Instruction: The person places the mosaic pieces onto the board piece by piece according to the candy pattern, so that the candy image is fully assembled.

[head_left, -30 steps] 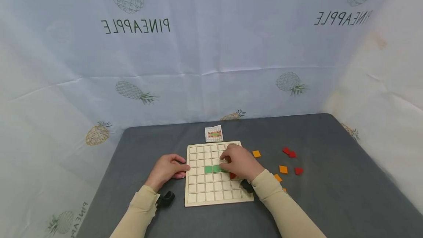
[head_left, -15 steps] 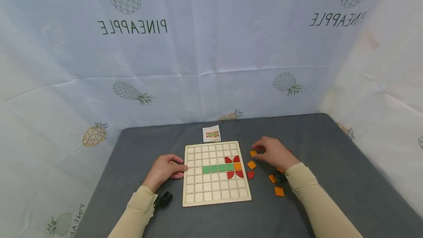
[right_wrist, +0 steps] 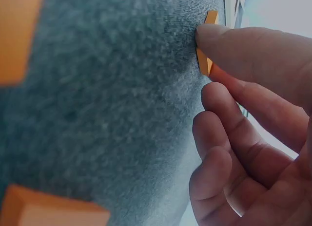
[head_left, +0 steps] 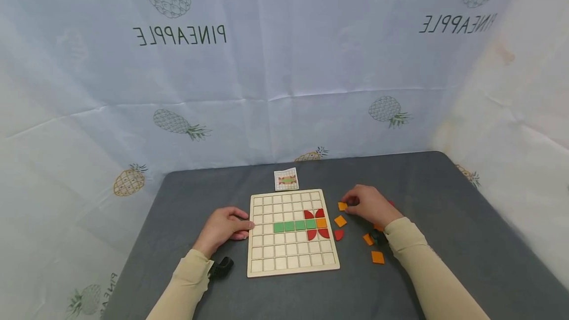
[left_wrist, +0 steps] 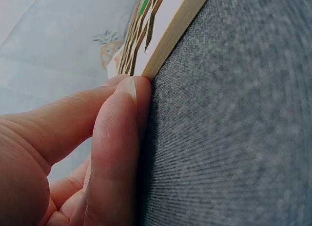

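A wooden grid board [head_left: 293, 251] lies on the table. My left hand [head_left: 224, 228] pinches its left edge between thumb and fingers; the left wrist view shows the thumb tip against the board's side [left_wrist: 168, 41]. On the grid, a row of green square tiles [head_left: 289, 226] leads right to one orange tile [head_left: 321, 222], with red quarter-round tiles [head_left: 324, 233] above and below that end. Right of the board, my right hand [head_left: 366, 204] pinches an orange square tile [right_wrist: 204, 65] at the table surface, its other fingers curled.
Near the right hand lie loose orange tiles [head_left: 340, 221], a red quarter-round tile [head_left: 339, 235] and another orange tile [head_left: 378, 258] closer to me. A small pattern card [head_left: 286, 180] lies behind the board. A pineapple-print cloth [head_left: 284, 63] hangs behind the grey table [head_left: 213, 181].
My right hand has left the board and moved right to an orange tile, uncovering the red and orange tiles on the grid. The left hand stays at the board's edge.
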`<state>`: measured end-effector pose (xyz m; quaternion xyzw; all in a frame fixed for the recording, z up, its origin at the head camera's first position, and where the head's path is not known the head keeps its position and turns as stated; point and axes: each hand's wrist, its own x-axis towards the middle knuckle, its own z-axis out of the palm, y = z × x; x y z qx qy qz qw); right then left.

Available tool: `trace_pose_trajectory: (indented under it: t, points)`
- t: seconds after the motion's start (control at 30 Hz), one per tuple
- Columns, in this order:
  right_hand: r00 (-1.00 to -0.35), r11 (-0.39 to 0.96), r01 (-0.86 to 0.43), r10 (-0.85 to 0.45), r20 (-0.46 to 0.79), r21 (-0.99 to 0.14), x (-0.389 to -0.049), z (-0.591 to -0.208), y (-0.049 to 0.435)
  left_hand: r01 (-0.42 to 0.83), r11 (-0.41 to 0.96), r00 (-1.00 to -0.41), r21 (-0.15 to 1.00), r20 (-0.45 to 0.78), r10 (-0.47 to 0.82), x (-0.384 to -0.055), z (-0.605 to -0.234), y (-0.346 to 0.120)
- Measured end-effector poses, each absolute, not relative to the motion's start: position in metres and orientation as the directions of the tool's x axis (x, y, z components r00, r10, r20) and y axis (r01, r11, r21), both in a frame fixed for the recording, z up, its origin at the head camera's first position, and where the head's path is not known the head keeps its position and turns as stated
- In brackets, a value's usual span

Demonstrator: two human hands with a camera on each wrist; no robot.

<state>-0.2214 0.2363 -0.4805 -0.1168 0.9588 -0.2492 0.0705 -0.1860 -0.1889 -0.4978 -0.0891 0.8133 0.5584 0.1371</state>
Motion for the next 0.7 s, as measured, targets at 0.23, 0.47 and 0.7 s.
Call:
trace_pose_trajectory:
  t: [0.23, 0.47, 0.7]
  points:
    - [-0.969, 0.825, -0.198, -0.247, -0.024, -0.53, -0.222, -0.476, 0.222, -0.3, 0.369, -0.946, 0.879, -0.325, 0.006, -0.187, -0.5, -0.19]
    - [-0.959, 0.777, -0.223, -0.284, -0.012, -0.589, -0.217, -0.469, 0.176, -0.292, 0.361, -0.949, 0.886, -0.315, 0.007, -0.185, -0.5, -0.192]
    - [-0.952, 0.738, -0.235, -0.305, -0.002, -0.633, -0.213, -0.471, 0.139, -0.281, 0.353, -0.95, 0.892, -0.31, 0.026, -0.186, -0.499, -0.192]
